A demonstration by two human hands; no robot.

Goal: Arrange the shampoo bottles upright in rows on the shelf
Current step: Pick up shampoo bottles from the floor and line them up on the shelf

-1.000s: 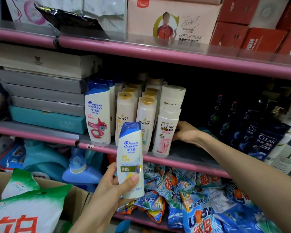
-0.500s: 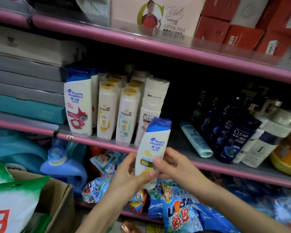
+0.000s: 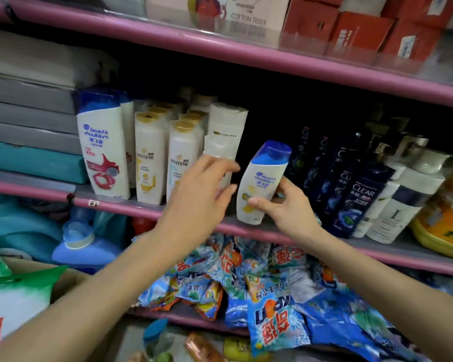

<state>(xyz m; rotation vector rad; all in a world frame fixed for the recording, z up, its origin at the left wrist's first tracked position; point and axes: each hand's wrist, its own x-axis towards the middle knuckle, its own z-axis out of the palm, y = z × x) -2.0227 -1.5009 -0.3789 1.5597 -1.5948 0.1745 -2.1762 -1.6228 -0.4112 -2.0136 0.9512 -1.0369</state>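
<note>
Fingers (image 3: 285, 188) and thumb of right hand (image 3: 288, 207) grip blue-capped shampoo bottle (image 3: 262, 184), tilted, base at pink shelf edge (image 3: 147, 211). Left hand (image 3: 202, 192), fingers loosely spread, holds nothing, left of that bottle, before white Clear bottle (image 3: 220, 150). Pantene bottles (image 3: 165, 158) upright further left.

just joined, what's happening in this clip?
A person is stocking shampoo on the middle pink shelf. The right hand grips a white Head & Shoulders bottle with a blue cap, tilted, in the gap between the white Clear bottles and the row of dark Clear bottles. It is not yet standing on the shelf. The left hand is open in front of the white bottles, holding nothing. The Pantene bottles and a larger Head & Shoulders bottle already stand upright to the left.
</note>
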